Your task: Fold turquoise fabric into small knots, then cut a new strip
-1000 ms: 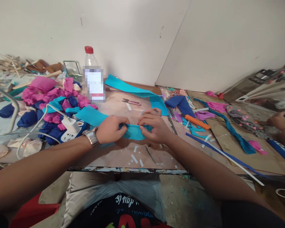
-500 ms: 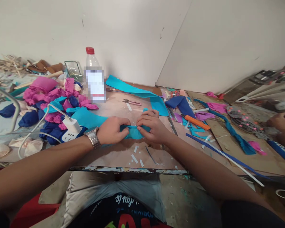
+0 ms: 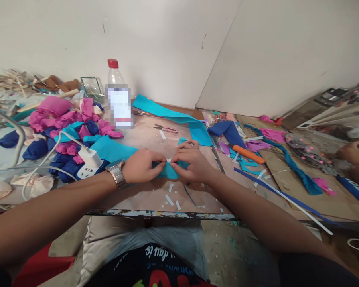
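Pinching turquoise cloth, fingertips of left hand and right hand nearly meeting at its upper edge, thumbs on the near side. Cloth is right between the hands, above the table; neither hand is nearer. Long axis runs left-right across the person's front; left length passes behind the left hand toward the power strip, close by the left wrist. Whether the turquoise bit behind the right hand belongs to it: cannot tell. White scraps lie just on the near side. Snips and another turquoise strip lie beyond; pile of ruffles left, orange cutter right. Nothing blocks between the hands.
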The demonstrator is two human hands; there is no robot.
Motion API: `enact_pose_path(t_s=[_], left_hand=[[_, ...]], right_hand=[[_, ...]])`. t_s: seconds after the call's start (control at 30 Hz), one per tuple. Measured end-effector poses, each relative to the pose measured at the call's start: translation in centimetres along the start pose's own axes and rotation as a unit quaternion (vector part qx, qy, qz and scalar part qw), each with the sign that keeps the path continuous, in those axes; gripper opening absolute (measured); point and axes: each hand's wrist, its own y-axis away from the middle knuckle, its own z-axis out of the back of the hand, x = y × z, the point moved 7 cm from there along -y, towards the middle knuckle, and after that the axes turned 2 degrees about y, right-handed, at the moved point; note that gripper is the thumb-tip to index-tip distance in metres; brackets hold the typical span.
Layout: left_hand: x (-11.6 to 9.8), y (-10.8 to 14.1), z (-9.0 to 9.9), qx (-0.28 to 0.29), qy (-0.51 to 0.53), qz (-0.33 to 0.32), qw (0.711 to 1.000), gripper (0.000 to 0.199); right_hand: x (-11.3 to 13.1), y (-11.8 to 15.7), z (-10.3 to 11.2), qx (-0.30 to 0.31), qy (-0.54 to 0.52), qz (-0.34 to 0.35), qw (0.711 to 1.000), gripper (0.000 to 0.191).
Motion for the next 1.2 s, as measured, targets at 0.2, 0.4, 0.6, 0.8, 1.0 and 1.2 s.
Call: enact_pose_path(t_s=[0.2,0.4,0.6,0.8,1.0,1.2], left_hand=[[-0.1,0.0,0.0,0.001,0.001,-0.003,1.0,0.025],[0.0,-0.1,0.0,0.009,0.018,0.003,1.0,0.028],[0.2,-0.1,0.1,-0.003,0.034,0.02,0.999,0.025],[0.1,-0.1,0.1,-0.002,0.04,0.028,0.999,0.023],[0.2,-0.2,0.2,-0.002,0.064,0.03,0.998,0.022],[0.5,-0.2,0.0,0.005,0.097,0.041,0.994,0.022]], right_hand=[[0.0,0.0,0.2,-0.025,-0.003,0.011,1.0,0.01],[0.3,0.0,0.6,-0.042,0.034,0.018,0.998,0.014],[0.7,-0.1,0.9,-0.039,0.051,0.02,0.998,0.016],[0.8,0.0,1.1,-0.048,0.056,0.026,0.997,0.01],[0.9,0.1,1.0,-0.049,0.066,0.025,0.996,0.012],[1.6,0.1,1.4,-0.071,0.078,0.06,0.993,0.012]])
